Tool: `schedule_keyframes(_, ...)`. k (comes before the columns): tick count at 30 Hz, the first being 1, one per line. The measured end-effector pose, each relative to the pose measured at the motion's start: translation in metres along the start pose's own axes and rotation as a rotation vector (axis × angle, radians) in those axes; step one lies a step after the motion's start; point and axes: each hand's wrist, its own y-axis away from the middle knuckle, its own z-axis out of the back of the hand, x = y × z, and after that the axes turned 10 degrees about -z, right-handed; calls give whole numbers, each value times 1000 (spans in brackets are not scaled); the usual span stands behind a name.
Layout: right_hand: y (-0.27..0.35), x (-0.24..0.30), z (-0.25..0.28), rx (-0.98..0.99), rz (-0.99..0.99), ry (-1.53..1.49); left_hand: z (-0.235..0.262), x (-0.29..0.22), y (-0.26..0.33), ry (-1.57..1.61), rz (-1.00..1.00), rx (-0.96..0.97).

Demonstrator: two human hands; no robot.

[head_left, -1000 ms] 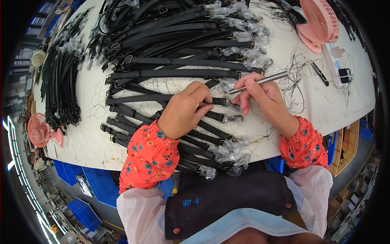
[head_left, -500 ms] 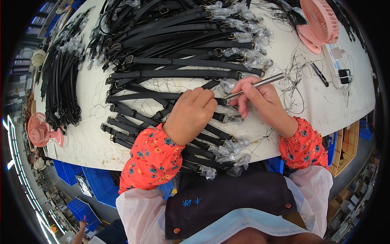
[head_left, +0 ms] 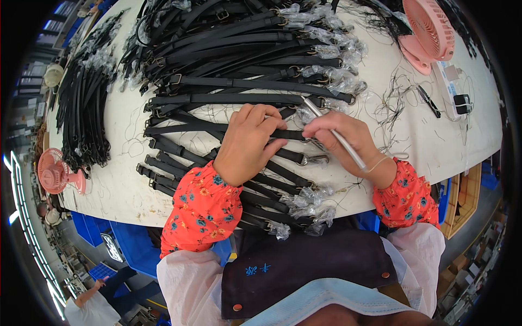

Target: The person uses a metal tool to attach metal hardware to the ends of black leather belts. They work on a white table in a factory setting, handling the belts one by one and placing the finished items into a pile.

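Observation:
A black leather strap (head_left: 190, 129) with a metal buckle at its left end runs across the pile in front of me. My left hand (head_left: 243, 144) is closed over it, thumb and fingers pinching it near its right end. My right hand (head_left: 348, 135) holds a slim silver pen-shaped tool (head_left: 343, 142), which slants across the hand from upper left to the wrist. A thin pale cord shows by its lower end. The right thumb and forefinger also touch the strap's right end. Below them lies another strap end with a metal clasp (head_left: 316, 160).
Many black straps (head_left: 234, 84) with plastic-wrapped ends cover the table (head_left: 128, 187). Another strap bundle (head_left: 81, 114) lies left. Pink fans stand at far right (head_left: 429, 30) and left (head_left: 51, 173). Loose threads (head_left: 394, 95), a black pen (head_left: 428, 101) and a power strip (head_left: 448, 89) lie right.
The silver tool has swung round in my right hand, away from the strap and back along the wrist. The right fingers have come onto the strap end; my left thumb now shows.

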Motion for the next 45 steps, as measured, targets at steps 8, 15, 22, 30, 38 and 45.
schedule_keyframes(8, 1, -6, -10, -9, 148, 197, -1, -3, 3, 240, 90, 14)
schedule_keyframes(15, 2, 2, -8, -63, -115, -41, 5, -14, -8, 49, -57, -183)
schedule_keyframes(22, 2, 10, -11, -123, 17, 126, -7, -20, -5, -161, -124, -172)
schedule_keyframes(30, 4, 8, -14, -130, 40, 119, -10, -20, -6, -120, -141, -80)
schedule_keyframes(38, 3, 5, -15, -108, 33, 116, -10, -15, -7, -30, -190, -31)
schedule_keyframes(45, 4, 4, -14, -51, 6, 121, -12, -9, -3, 17, -151, -61)
